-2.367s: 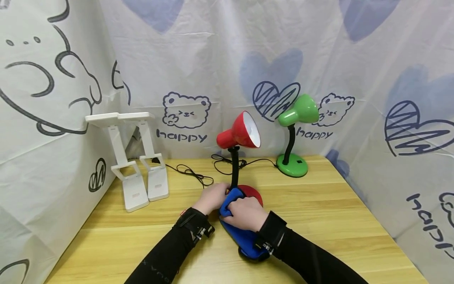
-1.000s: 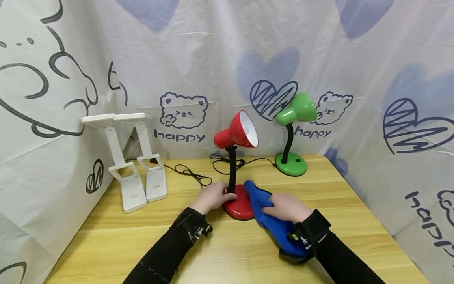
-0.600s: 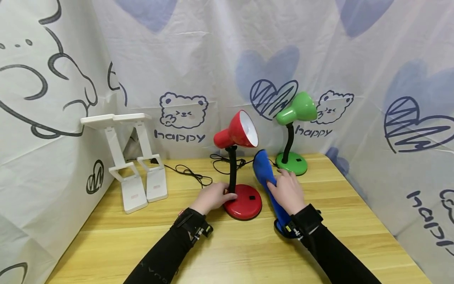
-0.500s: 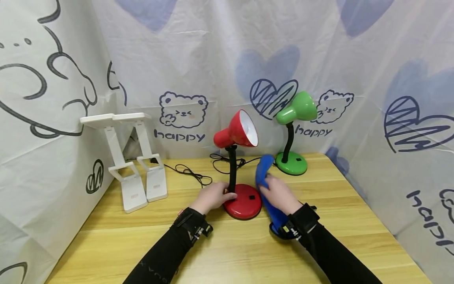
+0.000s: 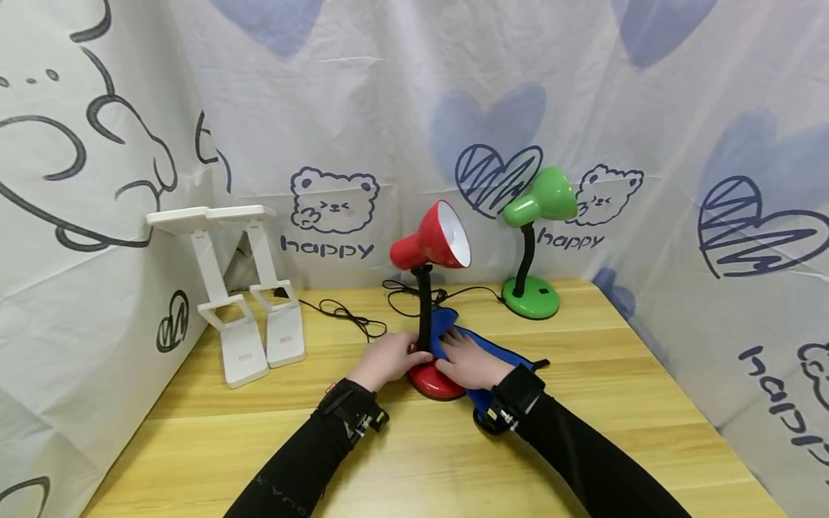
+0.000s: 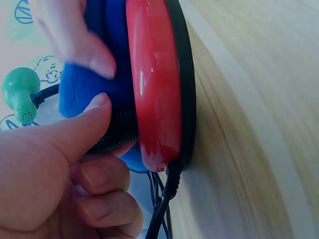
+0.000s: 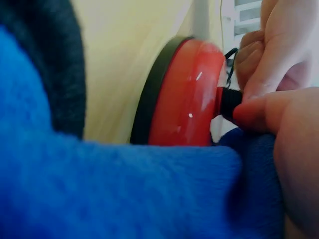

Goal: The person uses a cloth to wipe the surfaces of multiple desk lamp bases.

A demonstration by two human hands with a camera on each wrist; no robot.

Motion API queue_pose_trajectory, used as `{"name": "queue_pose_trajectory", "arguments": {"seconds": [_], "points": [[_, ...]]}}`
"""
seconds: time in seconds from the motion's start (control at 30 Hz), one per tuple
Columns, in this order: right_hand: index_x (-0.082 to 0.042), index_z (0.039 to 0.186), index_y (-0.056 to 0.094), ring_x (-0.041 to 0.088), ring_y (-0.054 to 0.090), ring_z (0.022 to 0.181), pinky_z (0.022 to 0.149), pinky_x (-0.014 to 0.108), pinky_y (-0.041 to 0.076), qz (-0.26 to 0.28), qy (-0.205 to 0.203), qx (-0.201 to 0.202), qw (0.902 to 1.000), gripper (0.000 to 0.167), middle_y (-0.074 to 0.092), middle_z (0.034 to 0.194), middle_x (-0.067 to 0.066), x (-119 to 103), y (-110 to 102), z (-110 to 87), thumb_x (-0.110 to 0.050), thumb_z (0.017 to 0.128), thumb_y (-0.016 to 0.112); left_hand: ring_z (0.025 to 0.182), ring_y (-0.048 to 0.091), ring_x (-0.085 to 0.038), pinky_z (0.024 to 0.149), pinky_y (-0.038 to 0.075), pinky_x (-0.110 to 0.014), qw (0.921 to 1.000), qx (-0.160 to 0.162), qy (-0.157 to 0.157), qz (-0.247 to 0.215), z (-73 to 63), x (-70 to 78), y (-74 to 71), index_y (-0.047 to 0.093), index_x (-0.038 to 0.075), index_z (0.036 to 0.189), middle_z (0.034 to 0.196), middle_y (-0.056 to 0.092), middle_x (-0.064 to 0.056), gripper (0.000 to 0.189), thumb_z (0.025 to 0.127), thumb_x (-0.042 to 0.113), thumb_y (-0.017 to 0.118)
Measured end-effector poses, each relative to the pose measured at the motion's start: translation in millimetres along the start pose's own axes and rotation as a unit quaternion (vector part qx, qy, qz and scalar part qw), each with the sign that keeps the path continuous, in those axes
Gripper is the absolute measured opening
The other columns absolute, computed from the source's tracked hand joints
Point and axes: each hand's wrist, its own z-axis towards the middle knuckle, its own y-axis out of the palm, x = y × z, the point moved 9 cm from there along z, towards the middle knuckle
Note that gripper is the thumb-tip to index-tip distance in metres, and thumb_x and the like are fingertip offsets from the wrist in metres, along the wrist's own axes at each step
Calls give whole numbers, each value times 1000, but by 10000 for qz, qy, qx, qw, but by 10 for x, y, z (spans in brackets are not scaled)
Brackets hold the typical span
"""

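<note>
Change: blue cloth (image 7: 124, 189) with black edging, half a second ago standing clear to the right of the red gooseneck desk lamp (image 5: 432, 243), now lies over the right and rear of its round base (image 5: 435, 385), one flap against the black neck (image 5: 424, 306). The base's switch, visible then, is out of sight behind the right hand. Judged meaning: the cloth is back in working contact with the base, close in by the neck; the work appears under way, not finished.

Red lamp: upright on the wooden tabletop (image 5: 401, 475), shade facing right, position unchanged.

Right hand (image 5: 471, 361): laid on the cloth over the base, fingers extended forward, thumb reaching toward the neck; presses rather than grips, by appearance.

Left hand (image 5: 383, 360): fingers and thumb curled about the foot of the neck, apparently steadying the lamp; wrist low, forearm angled in from the left.
</note>
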Motion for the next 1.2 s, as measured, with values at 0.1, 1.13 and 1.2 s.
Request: {"name": "queue_pose_trajectory", "arguments": {"seconds": [0.1, 1.13, 1.2], "points": [[-13, 153, 25, 33, 8, 149, 114, 59, 17, -16, 170, -5, 9999, 57, 21, 159, 14, 44, 48, 58, -38, 102, 34, 58, 51, -15, 52, 37, -31, 10000, 41, 22, -5, 3, 2, 1, 62, 25, 80, 64, 53, 4, 29, 88, 53, 64], [-6, 141, 48, 32, 31, 142, 113, 51, 28, 61, -226, 50, 9997, 45, 42, 148, 14, -517, 29, -754, -29, 103, 40, 59, 50, -14, 55, 37, -28, 9985, 70, 106, -530, -30, 50, -4, 63, 18, 81, 66, 53, 4, 30, 89, 46, 66], [-6, 138, 52, 34, 34, 140, 112, 54, 29, -181, -230, 165, 9994, 44, 46, 145, 15, -508, 33, -700, -30, 103, 41, 59, 50, -14, 55, 38, -28, 9988, 60, 111, -482, -28, 53, -6, 62, 18, 81, 66, 54, 4, 29, 89, 46, 66]]}}
